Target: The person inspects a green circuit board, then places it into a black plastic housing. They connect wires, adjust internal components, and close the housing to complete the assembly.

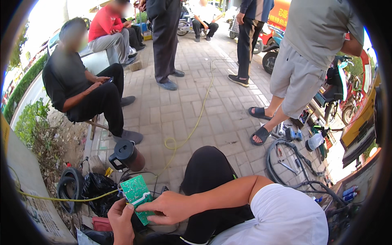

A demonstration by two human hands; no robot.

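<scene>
A green circuit board stands tilted in front of my knees, its solder-dotted face toward me. My left hand pinches its lower left edge between thumb and fingers. From the right, my right hand reaches across with the index finger stretched over the board's lower half and the thumb apart below it. Nothing shows held in that hand. Wires meet the board near its left edge, next to a yellow cable. What lies behind the board is hidden.
Just beyond the board is a dark lidded jug. Left are a black plastic bag and black rubber loops. A black hose, wrench and clear bottle lie right. Several people sit or stand around the paving.
</scene>
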